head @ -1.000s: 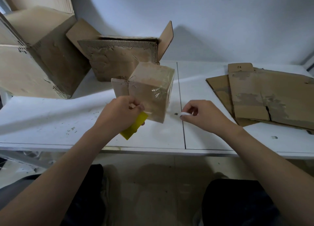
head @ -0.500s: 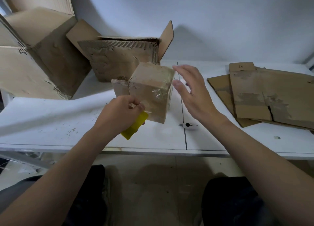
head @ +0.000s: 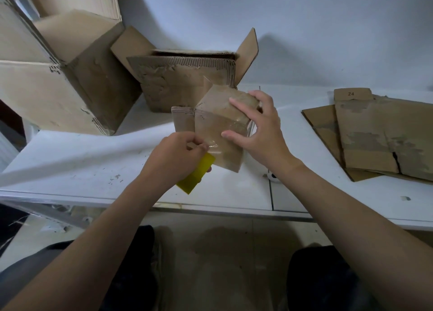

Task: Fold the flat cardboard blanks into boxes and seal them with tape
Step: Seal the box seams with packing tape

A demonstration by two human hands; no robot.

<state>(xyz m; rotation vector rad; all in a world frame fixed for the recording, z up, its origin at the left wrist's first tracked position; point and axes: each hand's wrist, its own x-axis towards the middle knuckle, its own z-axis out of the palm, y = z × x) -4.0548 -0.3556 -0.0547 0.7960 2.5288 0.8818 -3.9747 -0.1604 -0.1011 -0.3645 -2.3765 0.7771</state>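
While the box (head: 210,116) sits tilted at frame centre, whether its lower corner rests on the desk (head: 82,165) I cannot tell, and support looks thin. The left hand (head: 174,157) has its grip closed round a yellow tool (head: 196,175), fingertips at the lower edge of the tape (head: 232,125). The right hand (head: 260,137) lies spread, fingers nearly straight, against the box's right corner, clasping nothing. Likely faults: the box pivots or slides under tool pressure; the clear tape, crinkled near the thumb, creases further or traps air; the loose flap at left gapes. Blanks (head: 375,132) lie at right.
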